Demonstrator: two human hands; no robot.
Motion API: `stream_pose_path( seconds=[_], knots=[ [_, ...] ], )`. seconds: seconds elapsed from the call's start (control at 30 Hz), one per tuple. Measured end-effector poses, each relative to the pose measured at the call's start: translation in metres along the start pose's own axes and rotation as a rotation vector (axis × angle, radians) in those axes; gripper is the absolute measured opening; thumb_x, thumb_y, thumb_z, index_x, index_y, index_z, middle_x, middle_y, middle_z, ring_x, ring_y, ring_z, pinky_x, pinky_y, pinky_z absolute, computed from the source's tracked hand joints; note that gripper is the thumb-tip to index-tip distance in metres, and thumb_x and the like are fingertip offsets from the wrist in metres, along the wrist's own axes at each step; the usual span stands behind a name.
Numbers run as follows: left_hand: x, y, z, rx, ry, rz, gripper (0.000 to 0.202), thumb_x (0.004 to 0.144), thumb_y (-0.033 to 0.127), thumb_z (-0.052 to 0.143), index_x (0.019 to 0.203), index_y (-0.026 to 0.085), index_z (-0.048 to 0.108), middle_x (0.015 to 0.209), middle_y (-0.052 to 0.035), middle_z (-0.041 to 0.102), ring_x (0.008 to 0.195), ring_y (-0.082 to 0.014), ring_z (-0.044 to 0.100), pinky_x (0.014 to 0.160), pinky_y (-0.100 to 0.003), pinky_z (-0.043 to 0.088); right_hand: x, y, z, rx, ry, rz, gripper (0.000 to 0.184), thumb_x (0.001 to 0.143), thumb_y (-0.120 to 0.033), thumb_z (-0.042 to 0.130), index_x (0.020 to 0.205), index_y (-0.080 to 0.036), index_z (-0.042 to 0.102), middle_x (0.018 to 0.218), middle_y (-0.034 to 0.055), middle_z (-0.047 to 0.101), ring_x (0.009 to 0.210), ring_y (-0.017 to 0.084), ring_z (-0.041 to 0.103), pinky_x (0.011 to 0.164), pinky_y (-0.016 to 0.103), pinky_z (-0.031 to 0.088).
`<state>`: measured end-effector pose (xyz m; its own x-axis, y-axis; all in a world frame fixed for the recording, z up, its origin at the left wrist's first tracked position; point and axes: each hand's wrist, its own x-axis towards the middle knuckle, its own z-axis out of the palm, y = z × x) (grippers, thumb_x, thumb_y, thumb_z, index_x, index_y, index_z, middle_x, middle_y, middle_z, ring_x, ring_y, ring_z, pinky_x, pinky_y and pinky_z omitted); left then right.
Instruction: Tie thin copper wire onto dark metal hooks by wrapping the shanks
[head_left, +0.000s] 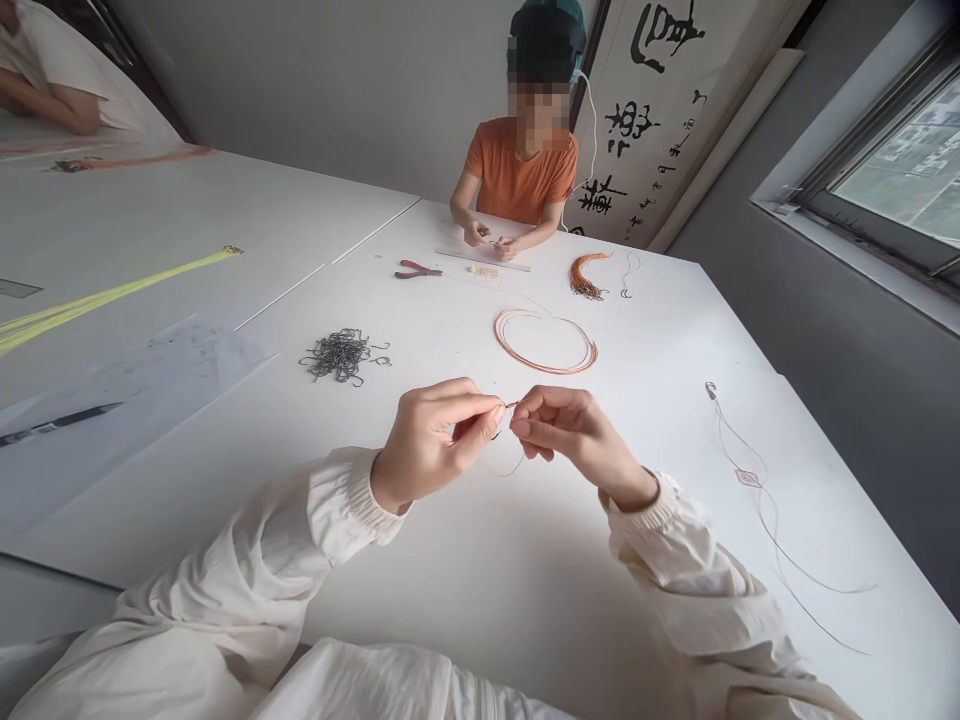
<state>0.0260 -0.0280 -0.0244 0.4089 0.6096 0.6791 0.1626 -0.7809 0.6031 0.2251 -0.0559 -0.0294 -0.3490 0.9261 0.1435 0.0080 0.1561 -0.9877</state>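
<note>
My left hand (435, 435) and my right hand (570, 430) meet above the white table (480, 590), fingertips almost touching. Both pinch a thin copper-coloured wire (512, 406); a loop of it hangs below between the hands. Something small and dark shows at my left fingertips, too small to name. Cream sleeves cover both my arms. A coil of copper wire (545, 341) lies flat just beyond my hands.
A heap of small dark metal hooks (341, 355) lies at the left. Red-handled pliers (416, 270), an orange cord bundle (586, 275) and a person in an orange shirt (521, 180) are across the table. A finished wire piece (750, 477) trails at the right; yellow strands (112, 293) lie far left.
</note>
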Motion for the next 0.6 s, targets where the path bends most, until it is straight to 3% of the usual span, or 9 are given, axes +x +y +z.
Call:
stream_pose_path(
  seconds=[0.13, 0.27, 0.4, 0.6],
  knots=[
    [-0.001, -0.004, 0.002, 0.028, -0.033, -0.017, 0.016, 0.088, 0.011, 0.061, 0.078, 0.016, 0.072, 0.066, -0.0012, 0.059, 0.055, -0.0088, 0.047, 0.053, -0.024, 0.041, -0.015, -0.013, 0.015, -0.477, 0.14, -0.214, 0.012, 0.09, -0.014, 0.056, 0.085, -0.018, 0.065, 0.073, 0.002, 0.062, 0.062, 0.012, 0.05, 0.059, 0.027, 0.042],
    [0.0, -0.006, 0.005, 0.048, -0.122, 0.007, 0.017, 0.089, 0.014, 0.059, 0.079, 0.017, 0.072, 0.064, -0.0008, 0.058, 0.054, -0.0092, 0.046, 0.051, -0.024, 0.039, -0.012, -0.03, 0.013, -0.775, 0.139, -0.359, 0.016, 0.088, -0.009, 0.053, 0.085, -0.019, 0.067, 0.067, 0.0006, 0.059, 0.058, 0.011, 0.044, 0.058, 0.027, 0.039],
    [0.0, -0.003, 0.006, 0.026, -0.161, 0.041, 0.023, 0.091, 0.013, 0.055, 0.073, 0.017, 0.068, 0.063, -0.0004, 0.058, 0.054, -0.0093, 0.048, 0.053, -0.024, 0.041, 0.007, -0.042, -0.002, -0.651, 0.032, -0.222, 0.013, 0.083, -0.011, 0.057, 0.076, -0.018, 0.066, 0.065, 0.0, 0.06, 0.057, 0.011, 0.046, 0.053, 0.025, 0.038],
    [-0.002, 0.002, 0.007, -0.063, -0.113, 0.033, 0.018, 0.09, 0.012, 0.058, 0.078, 0.016, 0.07, 0.066, -0.0014, 0.061, 0.054, -0.009, 0.049, 0.053, -0.023, 0.043, 0.033, -0.029, -0.027, -0.114, -0.241, 0.08, 0.007, 0.079, -0.021, 0.066, 0.08, -0.015, 0.068, 0.071, 0.0016, 0.066, 0.06, 0.011, 0.054, 0.055, 0.024, 0.041]
  ],
)
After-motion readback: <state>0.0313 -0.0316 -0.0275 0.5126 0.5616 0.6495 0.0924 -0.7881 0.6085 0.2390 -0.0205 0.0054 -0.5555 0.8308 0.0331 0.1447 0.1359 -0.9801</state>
